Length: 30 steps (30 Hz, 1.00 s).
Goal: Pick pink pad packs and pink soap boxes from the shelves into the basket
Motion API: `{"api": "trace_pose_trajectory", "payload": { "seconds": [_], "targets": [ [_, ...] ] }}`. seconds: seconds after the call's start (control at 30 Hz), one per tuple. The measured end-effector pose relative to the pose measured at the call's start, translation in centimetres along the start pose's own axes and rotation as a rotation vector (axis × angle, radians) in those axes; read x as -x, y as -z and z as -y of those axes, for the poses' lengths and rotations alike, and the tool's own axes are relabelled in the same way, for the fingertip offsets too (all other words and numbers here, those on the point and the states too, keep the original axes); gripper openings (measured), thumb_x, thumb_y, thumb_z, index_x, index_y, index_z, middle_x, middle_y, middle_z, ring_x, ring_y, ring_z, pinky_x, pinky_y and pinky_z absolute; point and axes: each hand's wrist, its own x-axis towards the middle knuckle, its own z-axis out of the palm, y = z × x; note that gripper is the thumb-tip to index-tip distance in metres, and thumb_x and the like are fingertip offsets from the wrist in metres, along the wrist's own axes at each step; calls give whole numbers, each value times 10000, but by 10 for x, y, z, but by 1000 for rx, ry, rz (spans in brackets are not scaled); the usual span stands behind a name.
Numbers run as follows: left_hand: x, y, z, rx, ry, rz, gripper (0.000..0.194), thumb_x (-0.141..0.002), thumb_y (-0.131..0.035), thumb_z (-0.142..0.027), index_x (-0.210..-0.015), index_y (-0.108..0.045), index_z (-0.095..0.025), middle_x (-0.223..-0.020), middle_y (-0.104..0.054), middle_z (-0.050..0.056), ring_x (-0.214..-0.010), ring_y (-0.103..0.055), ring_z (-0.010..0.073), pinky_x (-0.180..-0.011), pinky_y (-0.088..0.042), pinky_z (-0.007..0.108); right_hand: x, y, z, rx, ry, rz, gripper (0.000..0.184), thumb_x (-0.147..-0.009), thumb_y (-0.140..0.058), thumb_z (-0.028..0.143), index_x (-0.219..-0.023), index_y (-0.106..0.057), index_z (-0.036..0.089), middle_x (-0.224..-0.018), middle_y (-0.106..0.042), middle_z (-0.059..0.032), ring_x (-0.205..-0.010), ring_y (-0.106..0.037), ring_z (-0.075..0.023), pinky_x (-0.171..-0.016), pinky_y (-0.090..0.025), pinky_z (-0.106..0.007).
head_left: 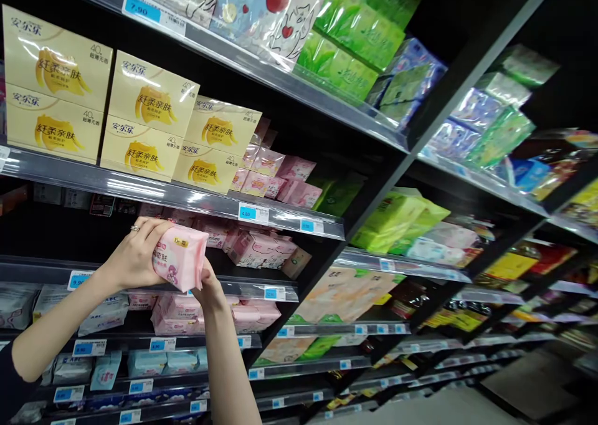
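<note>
Rack (107, 179): dark, multi-tier, with clear-fronted edges; extends behind both hands and away to their right. Floor (406, 406): visible far to the lower right of the hands.

Yellow boxes (56, 82): three columns, stacked two high, on the tier above the hands; the columns stand above and to the left of the right hand. Peach carton (339, 294): to the right of the right hand, well apart from it. Green packs (357, 48): high above and to the right of both hands. Lime bags (397, 219): right of the right hand and slightly higher.

Left hand (142, 247): grasps the left end of the pink pack, fingers over its upper edge. Right hand (208, 283): grasps the opposite, right end from below; its fingers are partly hidden by the pack.

Pink pack (180, 257): held between both hands, tilted, printed face partly visible, in front of the tier below the yellow boxes. Similar packs (177, 316): on the tier below the hands, stacked.

Price tags: one (81, 280) lies behind the left wrist; another (253, 213) is above and to the right of the right hand. Ring (135, 228): on a left-hand finger.
</note>
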Motion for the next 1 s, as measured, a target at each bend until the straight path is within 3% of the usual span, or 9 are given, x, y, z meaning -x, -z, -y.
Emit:
{"api": "trace_pose_trajectory", "payload": {
  "seconds": [0.07, 0.13, 0.33, 0.5, 0.63, 0.73, 0.87, 0.93, 1.0],
  "targets": [
    [-1, -2, -1, 24, 3, -1, 856, -659, -778, -300, -1382, -335, -184, -1257, -524, 171, -1153, -511, 348, -1004, -431, 535, 4, 3, -1, -100, -7, -52, 978, -539, -717, 770, -1330, -535, 223, -1291, -631, -142, -1297, -499, -358, -1046, -452, -472],
    [-2, -6, -1, 117, -20, -41, 922, -657, -799, -325, -1419, -293, -208, -1308, -472, 177, -1212, -487, 353, -1020, -430, 540, 5, 4, -4, -169, -27, -94, 1010, -518, -725, 750, -1354, -510, 226, -1301, -627, -144, -1282, -514, -363, -1053, -441, -491],
    [1, -8, 2, 409, -43, -62, 1004, -621, -824, -255, -1459, -270, -256, -1424, -383, 178, -1363, -373, 368, -1081, -399, 559, 5, 3, -20, -183, -36, -161, 1069, -560, -454, 895, -1408, -451, 243, -1335, -601, -144, -1305, -489, -359, -1070, -392, -545],
    [0, -6, -1, 391, -31, -45, 968, -635, -830, -291, -1444, -302, -228, -1383, -458, 187, -1301, -456, 353, -1065, -428, 533, 3, 2, -30, -179, -20, -180, 1088, -555, -358, 924, -1406, -455, 254, -1303, -619, -132, -1296, -493, -366, -1028, -414, -555],
    [-2, 0, -4, 313, -72, -72, 925, -650, -824, -331, -1424, -333, -213, -1313, -526, 176, -1240, -516, 348, -1028, -471, 510, 8, 14, -15, -67, -32, -159, 1067, -527, -448, 948, -1349, -508, 270, -1267, -632, -130, -1228, -541, -373, -993, -435, -527],
    [6, 3, -12, 263, -147, -10, 890, -713, -786, -362, -1445, -309, -195, -1305, -523, 190, -1243, -519, 353, -1039, -467, 523, 30, 32, 21, 60, 4, -83, 1061, -480, -615, 900, -1320, -530, 257, -1289, -612, -125, -1182, -564, -358, -969, -459, -455],
    [22, -13, -32, 320, -317, 171, 835, -825, -690, -340, -1497, -226, -167, -1289, -507, 201, -1264, -503, 337, -1055, -465, 529, 86, 46, 68, 460, -88, 21, 873, -620, -775, 651, -1341, -523, 228, -1265, -614, -100, -1116, -589, -309, -955, -459, -395],
    [31, -33, -45, 403, -373, 283, 788, -872, -633, -319, -1511, -201, -154, -1289, -509, 203, -1283, -485, 329, -1066, -463, 518, 116, 47, 75, 672, -177, -10, 756, -657, -810, 504, -1310, -559, 219, -1223, -633, -100, -1094, -590, -315, -955, -449, -412],
    [47, -58, -58, 468, -385, 401, 743, -901, -586, -292, -1516, -192, -158, -1331, -488, 212, -1329, -435, 337, -1072, -454, 530, 152, 49, 63, 803, -276, -69, 671, -668, -805, 423, -1267, -595, 204, -1165, -643, -108, -1051, -592, -317, -939, -450, -433]
  ]
}}
